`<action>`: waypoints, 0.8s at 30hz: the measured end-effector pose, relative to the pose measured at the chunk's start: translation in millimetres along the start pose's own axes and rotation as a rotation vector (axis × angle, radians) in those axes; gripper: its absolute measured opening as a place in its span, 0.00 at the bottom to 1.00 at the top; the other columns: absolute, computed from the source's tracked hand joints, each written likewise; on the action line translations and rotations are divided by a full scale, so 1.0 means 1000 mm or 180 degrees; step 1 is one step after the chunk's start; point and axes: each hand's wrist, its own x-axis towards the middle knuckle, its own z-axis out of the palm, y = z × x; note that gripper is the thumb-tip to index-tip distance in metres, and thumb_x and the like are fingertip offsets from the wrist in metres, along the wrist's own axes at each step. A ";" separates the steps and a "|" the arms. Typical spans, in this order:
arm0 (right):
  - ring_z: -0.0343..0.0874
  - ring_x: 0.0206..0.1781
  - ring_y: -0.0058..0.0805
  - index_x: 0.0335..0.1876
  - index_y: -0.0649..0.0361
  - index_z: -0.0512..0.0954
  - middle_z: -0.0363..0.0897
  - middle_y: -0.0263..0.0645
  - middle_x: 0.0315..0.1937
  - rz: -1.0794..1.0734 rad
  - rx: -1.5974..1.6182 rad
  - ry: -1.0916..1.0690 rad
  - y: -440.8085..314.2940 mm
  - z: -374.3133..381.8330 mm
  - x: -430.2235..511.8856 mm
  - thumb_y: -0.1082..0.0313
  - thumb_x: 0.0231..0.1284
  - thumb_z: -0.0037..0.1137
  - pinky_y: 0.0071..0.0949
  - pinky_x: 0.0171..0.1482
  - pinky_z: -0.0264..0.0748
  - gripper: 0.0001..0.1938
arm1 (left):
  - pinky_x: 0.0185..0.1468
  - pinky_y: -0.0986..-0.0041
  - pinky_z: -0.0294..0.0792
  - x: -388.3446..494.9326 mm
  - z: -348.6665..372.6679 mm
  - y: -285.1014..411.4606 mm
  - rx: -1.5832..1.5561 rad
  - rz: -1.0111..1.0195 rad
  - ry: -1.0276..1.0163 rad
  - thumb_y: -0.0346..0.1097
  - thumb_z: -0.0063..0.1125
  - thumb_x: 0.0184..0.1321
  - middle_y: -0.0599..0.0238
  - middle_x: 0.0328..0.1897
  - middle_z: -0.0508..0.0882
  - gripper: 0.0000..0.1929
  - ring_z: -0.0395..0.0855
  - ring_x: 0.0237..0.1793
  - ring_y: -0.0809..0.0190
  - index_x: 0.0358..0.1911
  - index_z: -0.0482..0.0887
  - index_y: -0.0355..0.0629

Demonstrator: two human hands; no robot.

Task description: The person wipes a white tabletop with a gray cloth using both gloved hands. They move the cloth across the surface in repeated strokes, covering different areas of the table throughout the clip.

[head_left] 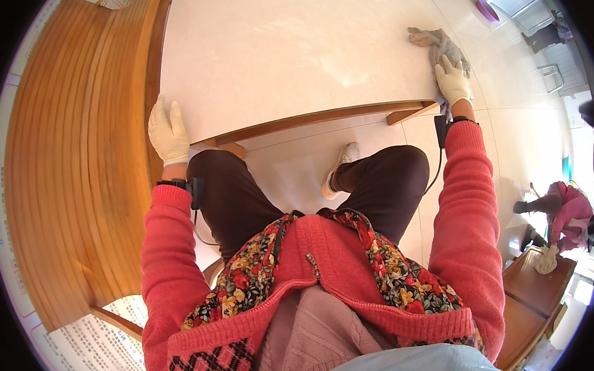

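A pale, smooth tabletop [291, 51] with a wooden frame lies in front of me. My left hand [168, 134], in a cream rubber glove, rests at the table's left edge, beside the slatted wooden bench; its fingers are extended and it holds nothing. On the right edge, my gloved right hand [453, 81] presses on a damp-looking grey cloth [440, 42]. Part of the cloth spreads over the tabletop beyond my fingers, and part hangs below the edge near my wrist. Whether the fingers grip the cloth or only lie on it is hard to see.
A slatted wooden bench [77, 160] runs along the left, by a wall with printed sheets. At the lower right, a person [569, 213] wipes a brown wooden table [535, 284] with a cloth. Another person [544, 36] and a purple basin [487, 9] are at the upper right.
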 end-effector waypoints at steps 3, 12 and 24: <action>0.59 0.83 0.62 0.80 0.32 0.70 0.54 0.54 0.85 -0.0571 0.0025 0.0014 -0.026 -0.004 -0.026 0.39 0.73 0.46 0.53 0.80 0.61 0.31 | 0.72 0.53 0.69 0.000 0.000 0.001 0.0092 0.0044 -0.0004 0.48 0.52 0.78 0.42 0.64 0.84 0.26 0.80 0.66 0.39 0.65 0.80 0.32; 0.58 0.82 0.64 0.77 0.39 0.74 0.60 0.57 0.82 -0.1945 0.0616 0.0066 -0.091 -0.019 -0.112 0.46 0.72 0.54 0.54 0.80 0.61 0.29 | 0.73 0.53 0.67 0.002 0.000 -0.002 0.0141 -0.0044 -0.0125 0.49 0.52 0.78 0.42 0.66 0.84 0.26 0.79 0.68 0.39 0.66 0.80 0.32; 0.58 0.83 0.64 0.80 0.47 0.70 0.51 0.68 0.83 -0.0721 0.0508 -0.0303 -0.001 -0.026 0.015 0.47 0.72 0.52 0.45 0.82 0.59 0.33 | 0.74 0.54 0.67 0.004 -0.006 0.001 -0.0058 -0.0005 -0.0208 0.44 0.55 0.77 0.44 0.69 0.83 0.24 0.78 0.70 0.41 0.67 0.80 0.34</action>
